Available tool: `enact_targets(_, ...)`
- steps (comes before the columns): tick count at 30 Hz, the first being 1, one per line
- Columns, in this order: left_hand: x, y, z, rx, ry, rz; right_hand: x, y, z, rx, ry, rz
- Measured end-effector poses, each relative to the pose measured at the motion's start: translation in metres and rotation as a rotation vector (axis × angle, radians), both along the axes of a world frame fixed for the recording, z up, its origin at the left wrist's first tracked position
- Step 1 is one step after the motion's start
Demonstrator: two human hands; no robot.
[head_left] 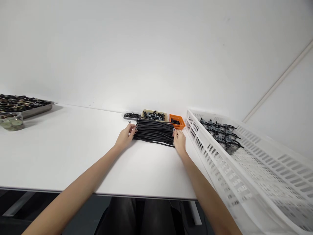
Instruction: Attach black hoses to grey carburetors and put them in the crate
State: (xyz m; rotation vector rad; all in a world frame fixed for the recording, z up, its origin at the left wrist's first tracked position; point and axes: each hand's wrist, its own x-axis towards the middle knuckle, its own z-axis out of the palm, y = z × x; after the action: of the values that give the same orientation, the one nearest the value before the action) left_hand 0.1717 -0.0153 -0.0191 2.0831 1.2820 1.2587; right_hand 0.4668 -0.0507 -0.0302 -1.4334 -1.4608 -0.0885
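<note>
A bundle of thin black tubes [155, 132] lies crosswise on the white table, its pieces side by side and roughly parallel. At the left ends of the tubes, my left hand [126, 135] is closed with thumb and fingers around the edge of the bundle. My right hand [179, 138] grips the opposite ends, thumb toward the near side. One tube at the front lies a little apart from the others. Just behind the bundle sit a clear tray of black rings [132, 115], a yellow basket of black and grey parts [166, 116] and an orange basket [181, 119] with small black pieces.
A large white perforated crate [210, 147] stands on the right, with black and grey assembled parts [221, 132] inside. At far left are a metal tray [39, 111] piled with dark parts and a clear tub [12, 122]. One black ring [129, 121] lies on the table [73, 147].
</note>
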Motion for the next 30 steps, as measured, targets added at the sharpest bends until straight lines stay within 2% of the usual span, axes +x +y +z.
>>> enact_targets(8,0.0004,-0.0036,0.0026,-0.01,-0.019,-0.018,-0.0012,-0.0018,0.0019,-0.014,0.027,0.018)
enact_targets(13,-0.0004,-0.0005,0.0012,0.009,-0.029,0.006,-0.0028,-0.0032,0.0032,-0.017,0.033,0.063)
enact_targets(30,-0.0039,0.0042,-0.0026,0.009,-0.021,-0.014,-0.0043,-0.0054,0.0043,-0.048,0.087,0.089)
